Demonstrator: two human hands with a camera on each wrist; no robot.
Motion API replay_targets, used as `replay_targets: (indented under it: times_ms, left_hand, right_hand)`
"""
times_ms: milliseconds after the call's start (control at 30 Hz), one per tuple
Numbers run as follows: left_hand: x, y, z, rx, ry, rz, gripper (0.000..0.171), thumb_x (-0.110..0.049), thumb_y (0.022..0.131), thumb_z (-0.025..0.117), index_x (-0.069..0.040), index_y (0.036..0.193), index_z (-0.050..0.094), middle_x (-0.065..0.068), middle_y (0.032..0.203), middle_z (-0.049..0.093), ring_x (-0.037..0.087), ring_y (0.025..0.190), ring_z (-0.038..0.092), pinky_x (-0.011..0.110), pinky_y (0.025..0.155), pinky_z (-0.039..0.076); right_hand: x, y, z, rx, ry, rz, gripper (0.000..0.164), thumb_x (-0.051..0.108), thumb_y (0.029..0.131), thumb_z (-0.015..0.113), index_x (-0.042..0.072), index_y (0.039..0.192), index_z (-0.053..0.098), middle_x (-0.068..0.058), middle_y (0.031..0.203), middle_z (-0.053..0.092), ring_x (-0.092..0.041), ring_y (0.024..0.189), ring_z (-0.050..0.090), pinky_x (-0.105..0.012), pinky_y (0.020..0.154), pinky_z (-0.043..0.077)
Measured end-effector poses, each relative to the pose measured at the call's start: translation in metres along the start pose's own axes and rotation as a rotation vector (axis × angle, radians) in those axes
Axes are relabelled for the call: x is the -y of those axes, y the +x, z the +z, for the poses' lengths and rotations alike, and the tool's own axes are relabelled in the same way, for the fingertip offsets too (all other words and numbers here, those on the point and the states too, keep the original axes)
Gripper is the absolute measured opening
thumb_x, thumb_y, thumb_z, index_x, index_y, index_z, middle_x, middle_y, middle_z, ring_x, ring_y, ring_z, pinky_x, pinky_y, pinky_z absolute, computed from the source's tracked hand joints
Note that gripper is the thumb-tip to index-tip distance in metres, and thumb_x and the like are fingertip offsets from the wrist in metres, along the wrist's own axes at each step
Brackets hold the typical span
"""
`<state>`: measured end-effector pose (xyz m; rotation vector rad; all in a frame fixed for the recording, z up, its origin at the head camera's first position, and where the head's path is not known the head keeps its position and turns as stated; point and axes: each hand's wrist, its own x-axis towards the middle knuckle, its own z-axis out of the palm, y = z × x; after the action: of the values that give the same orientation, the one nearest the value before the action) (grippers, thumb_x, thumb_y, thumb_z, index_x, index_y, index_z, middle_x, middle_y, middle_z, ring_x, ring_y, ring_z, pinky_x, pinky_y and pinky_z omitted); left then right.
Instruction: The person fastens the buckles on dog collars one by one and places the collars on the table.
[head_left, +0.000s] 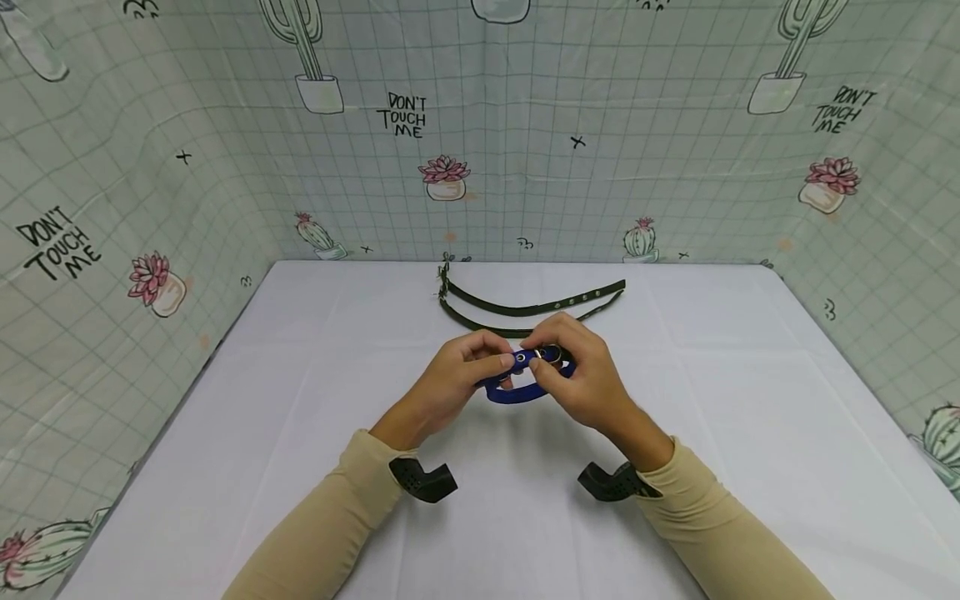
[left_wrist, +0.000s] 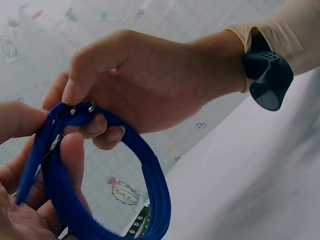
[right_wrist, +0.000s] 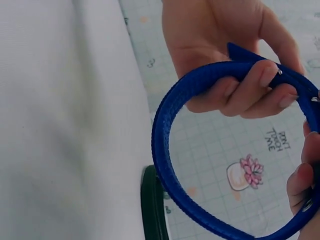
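Observation:
A blue buckled collar [head_left: 517, 397], bent into a closed loop, is held up above the table between both hands. The left hand [head_left: 447, 379] pinches the strap at the loop's left side, thumb on top near a metal eyelet. Beside the metal buckle, the right hand [head_left: 588, 371] grips the other side between thumb and fingers. In the left wrist view, the right hand [left_wrist: 135, 75] has its fingertips at the overlapping strap ends, where metal fittings show. The right wrist view shows the left hand [right_wrist: 220, 45] with fingers curled round the band and a pointed strap end sticking out.
Dark green straps [head_left: 517, 310] with metal eyelets and buckles lie just beyond the hands on the white-covered table [head_left: 225, 467]. A printed cloth [head_left: 525, 192] hangs behind and at both sides. Black wrist devices [head_left: 423, 481] are on both forearms.

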<state>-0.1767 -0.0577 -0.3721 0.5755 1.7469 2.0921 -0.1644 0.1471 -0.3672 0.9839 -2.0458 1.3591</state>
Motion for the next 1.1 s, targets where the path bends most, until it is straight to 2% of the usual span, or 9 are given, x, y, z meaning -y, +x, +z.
replay_targets:
  times_ms: [200, 433, 567, 733, 867, 1100]
  left_hand:
    - [0.0, -0.001, 0.003, -0.027, 0.021, 0.078, 0.006, -0.003, 0.097, 0.063, 0.001, 0.099, 0.059, 0.005, 0.089, 0.065, 0.017, 0.077, 0.061, 0.028, 0.076, 0.052]
    - [0.001, -0.001, 0.004, -0.034, 0.056, 0.101, 0.008, -0.004, 0.097, 0.064, 0.001, 0.1, 0.06, 0.005, 0.092, 0.065, 0.018, 0.078, 0.061, 0.029, 0.075, 0.052]
    - [0.001, -0.001, 0.004, -0.051, 0.074, 0.099, 0.01, -0.007, 0.098, 0.064, 0.002, 0.101, 0.059, 0.006, 0.092, 0.065, 0.018, 0.078, 0.06, 0.028, 0.075, 0.052]
    - [0.001, -0.001, 0.004, -0.069, 0.072, 0.076, 0.014, -0.012, 0.101, 0.06, 0.001, 0.104, 0.06, 0.007, 0.089, 0.063, 0.019, 0.077, 0.059, 0.028, 0.076, 0.051]
    - [0.002, -0.001, 0.002, -0.077, 0.044, 0.058, 0.02, -0.017, 0.102, 0.057, 0.002, 0.107, 0.061, 0.007, 0.087, 0.061, 0.019, 0.077, 0.058, 0.029, 0.078, 0.049]
    - [0.002, 0.0, -0.001, -0.046, -0.004, 0.07, 0.028, -0.02, 0.103, 0.052, 0.004, 0.111, 0.061, 0.009, 0.088, 0.063, 0.019, 0.076, 0.061, 0.031, 0.077, 0.049]
  right_hand:
    - [0.024, 0.007, 0.003, 0.0, 0.003, -0.001, 0.014, -0.011, 0.08, 0.065, -0.005, 0.093, 0.065, -0.016, 0.09, 0.062, -0.024, 0.072, 0.05, -0.031, 0.058, 0.041]
    - [0.035, 0.009, 0.003, -0.02, 0.013, 0.048, 0.008, -0.01, 0.086, 0.064, -0.005, 0.091, 0.066, -0.015, 0.088, 0.062, -0.02, 0.078, 0.053, -0.029, 0.066, 0.042]
    - [0.033, 0.008, 0.003, -0.023, 0.048, 0.089, 0.009, -0.013, 0.088, 0.061, -0.006, 0.092, 0.066, -0.016, 0.088, 0.062, -0.015, 0.079, 0.055, -0.024, 0.068, 0.046]
    - [0.013, 0.001, 0.005, -0.038, 0.102, 0.159, 0.015, -0.017, 0.088, 0.058, -0.006, 0.094, 0.066, -0.014, 0.087, 0.061, -0.015, 0.073, 0.055, -0.022, 0.063, 0.046]
    - [0.0, -0.005, 0.005, -0.054, 0.148, 0.235, 0.015, -0.013, 0.091, 0.057, -0.003, 0.095, 0.067, -0.012, 0.087, 0.06, -0.017, 0.069, 0.055, -0.022, 0.063, 0.048]
    - [-0.004, -0.005, 0.002, -0.076, 0.187, 0.329, 0.014, -0.005, 0.094, 0.056, -0.001, 0.095, 0.068, -0.011, 0.086, 0.063, -0.022, 0.067, 0.059, -0.026, 0.063, 0.053]
